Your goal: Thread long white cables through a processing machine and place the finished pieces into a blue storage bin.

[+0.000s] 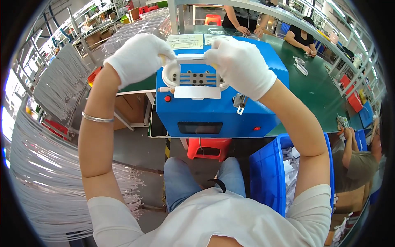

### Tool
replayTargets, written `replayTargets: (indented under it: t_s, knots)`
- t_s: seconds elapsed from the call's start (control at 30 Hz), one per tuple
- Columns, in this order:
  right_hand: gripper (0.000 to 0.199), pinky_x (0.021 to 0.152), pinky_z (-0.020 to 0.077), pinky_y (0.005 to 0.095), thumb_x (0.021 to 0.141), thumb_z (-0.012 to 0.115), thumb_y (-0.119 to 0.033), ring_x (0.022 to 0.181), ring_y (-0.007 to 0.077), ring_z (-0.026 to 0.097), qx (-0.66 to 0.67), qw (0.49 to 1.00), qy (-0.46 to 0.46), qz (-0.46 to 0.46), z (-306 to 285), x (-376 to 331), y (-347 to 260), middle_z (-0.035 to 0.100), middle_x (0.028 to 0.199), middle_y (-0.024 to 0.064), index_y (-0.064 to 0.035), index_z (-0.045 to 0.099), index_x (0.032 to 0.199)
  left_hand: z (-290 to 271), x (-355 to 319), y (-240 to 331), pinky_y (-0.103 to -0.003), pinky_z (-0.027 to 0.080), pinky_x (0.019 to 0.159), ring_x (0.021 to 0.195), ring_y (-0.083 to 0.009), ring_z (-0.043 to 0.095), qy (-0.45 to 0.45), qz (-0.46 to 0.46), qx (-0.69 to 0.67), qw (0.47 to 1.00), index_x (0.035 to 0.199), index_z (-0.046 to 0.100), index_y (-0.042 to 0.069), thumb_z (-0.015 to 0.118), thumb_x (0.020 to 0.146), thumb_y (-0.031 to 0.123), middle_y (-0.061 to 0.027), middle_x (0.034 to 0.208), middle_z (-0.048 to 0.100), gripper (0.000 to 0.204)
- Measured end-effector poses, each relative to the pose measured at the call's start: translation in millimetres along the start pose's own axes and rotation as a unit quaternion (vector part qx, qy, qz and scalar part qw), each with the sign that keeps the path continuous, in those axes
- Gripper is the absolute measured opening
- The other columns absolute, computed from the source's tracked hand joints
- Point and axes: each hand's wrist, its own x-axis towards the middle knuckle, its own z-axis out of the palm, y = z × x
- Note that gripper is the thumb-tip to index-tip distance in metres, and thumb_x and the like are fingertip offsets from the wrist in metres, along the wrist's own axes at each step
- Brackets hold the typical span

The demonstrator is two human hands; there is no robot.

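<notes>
Both my hands wear white gloves and reach over a blue benchtop machine [230,117]. My left hand [140,57] is closed, its fingertips pinching the left end of a short white band-like piece [190,58]. At that piece's other end, my right hand [242,64] is also closed, its fingers curled down and partly hidden. Just below lies a slotted metal fixture [198,76] with dark screws. A white rounded loop [168,76] curves around the fixture's left side; whether it joins the band is unclear. A flat white plate [197,92] sits in front.
The machine's front carries a red button [167,99], dark display [200,128] and red switch [257,129]. A blue bin [267,173] of white pieces stands at my right. Racks of hanging white cables [53,173] fill the left. Co-workers sit around the green table [304,96].
</notes>
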Motion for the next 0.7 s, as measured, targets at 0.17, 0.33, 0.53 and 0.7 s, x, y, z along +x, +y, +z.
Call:
replayTargets:
  t_s: [0.17, 0.33, 0.53, 0.7]
  knots:
    - [0.009, 0.069, 0.0509, 0.0346, 0.075, 0.062, -0.008, 0.079, 0.0287, 0.06, 0.047, 0.997, -0.061, 0.028, -2.9, 8.8, 1.7, 0.059, 0.082, 0.0109, -0.0074, 0.064, 0.085, 38.2, -5.3, 13.7, -0.036, 0.05, 0.074, 0.081, -0.0308, 0.062, 0.134, 0.019, -0.079, 0.988, 0.094, 0.068, 0.005, 0.063, 0.082, 0.016, -0.0124, 0.09, 0.065, 0.017]
    - [0.024, 0.078, 0.0504, 0.0335, 0.09, 0.052, -0.019, 0.088, 0.024, 0.062, 0.357, 0.895, -0.18, 0.199, 18.9, 7.8, 35.0, 0.063, 0.101, 0.0099, -0.0057, 0.061, 0.109, 60.8, 1.1, 6.5, -0.036, 0.05, 0.073, 0.081, -0.0284, 0.061, 0.228, 0.076, -0.013, 0.971, 0.09, 0.068, 0.005, 0.064, 0.079, 0.013, -0.011, 0.088, 0.062, 0.014]
    - [0.029, 0.073, 0.0503, 0.025, 0.093, 0.054, -0.028, 0.084, 0.0117, 0.061, 0.564, 0.74, -0.066, 0.36, 26.5, 11.3, 3.9, 0.063, 0.094, 0.0065, -0.004, 0.062, 0.107, 62.7, -1.8, 3.0, -0.037, 0.05, 0.076, 0.083, -0.029, 0.06, 0.284, 0.091, 0.034, 0.954, 0.093, 0.067, 0.008, 0.064, 0.076, 0.012, -0.0098, 0.088, 0.062, 0.018]
    - [0.014, 0.069, 0.0488, 0.0235, 0.086, 0.063, -0.01, 0.074, 0.0092, 0.058, 0.409, 0.882, -0.051, 0.23, 17.1, 16.0, -1.5, 0.062, 0.082, 0.0026, -0.0018, 0.066, 0.096, 60.6, 6.4, 4.8, -0.038, 0.049, 0.081, 0.087, -0.0317, 0.061, 0.356, 0.074, 0.086, 0.928, 0.105, 0.061, 0.01, 0.064, 0.078, 0.013, -0.0117, 0.09, 0.064, 0.028]
